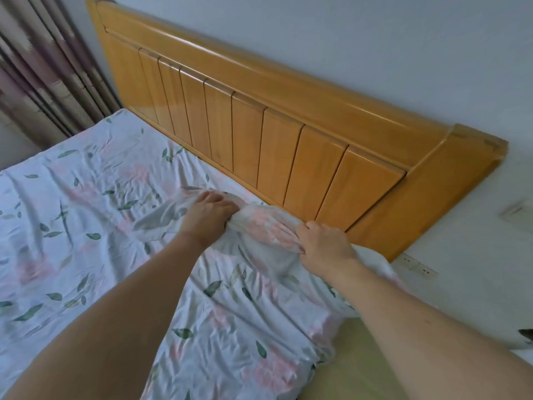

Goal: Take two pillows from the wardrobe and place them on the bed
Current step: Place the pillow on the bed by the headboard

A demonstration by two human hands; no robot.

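We see a striped curtain in purple, beige and grey (pixel 43 76) hanging in folds at the far left corner. A plain pale blue-grey wall (pixel 375 53) fills the top of our view. Low on that wall at the right we spot a white socket plate (pixel 419 267), and further up another pale fitting (pixel 516 212), too blurred to tell what it is.

The scene is being viewed from one head-worn wide-angle camera, which is being aimed forward and steeply down along both forearms, close above the left hand (pixel 209 216) and right hand (pixel 324 243); beyond them the headboard (pixel 259 125) is being framed, tilted.
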